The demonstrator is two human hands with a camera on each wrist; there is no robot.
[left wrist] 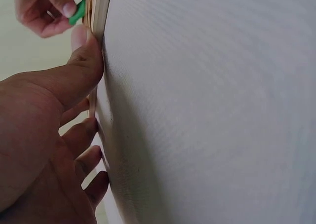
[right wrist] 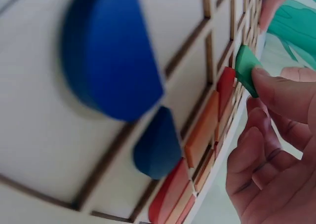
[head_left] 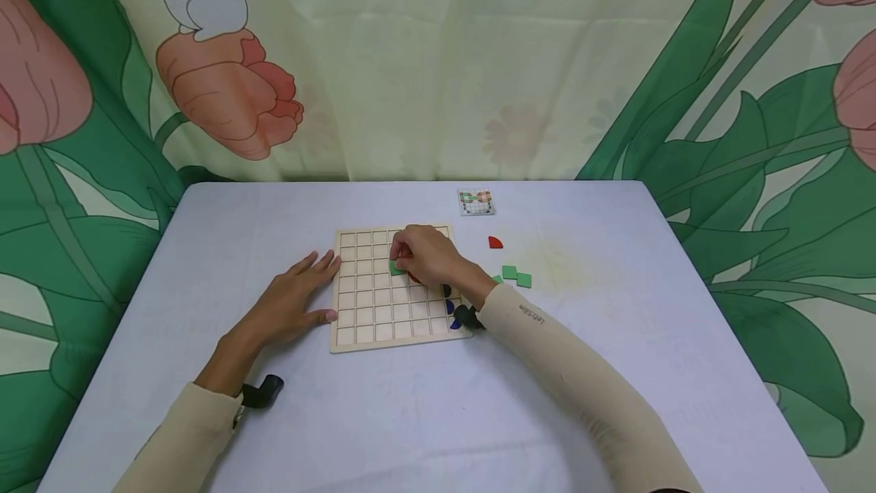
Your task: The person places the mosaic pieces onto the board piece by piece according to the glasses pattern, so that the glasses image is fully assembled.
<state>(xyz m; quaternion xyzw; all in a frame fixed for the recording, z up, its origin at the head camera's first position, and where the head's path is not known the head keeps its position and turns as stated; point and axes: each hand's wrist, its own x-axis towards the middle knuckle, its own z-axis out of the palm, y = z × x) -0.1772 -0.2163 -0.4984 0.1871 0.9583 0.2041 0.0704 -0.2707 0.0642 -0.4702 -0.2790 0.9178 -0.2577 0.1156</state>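
A wooden grid board (head_left: 363, 316) lies on the table. My left hand (head_left: 290, 303) rests along its left edge, fingers spread and thumb at the rim. Over the upper middle of the grid, my right hand (head_left: 431, 253) pinches a green square tile (right wrist: 245, 68) between thumb and fingers. In the right wrist view the tile stands tilted at the grid, beside a red piece (right wrist: 226, 88). Nearer that camera, an orange tile (right wrist: 202, 128) and rounded blue pieces (right wrist: 118, 51) sit in the cells. From the head view, my right hand hides several of these pieces.
Right of the board lie a red quarter-circle piece (head_left: 496, 243) and loose green squares (head_left: 524, 280), one partly behind my right wrist. A small pattern card (head_left: 476, 202) is near the back edge of the white-covered table (head_left: 411, 417). A printed curtain (head_left: 424, 97) hangs behind.
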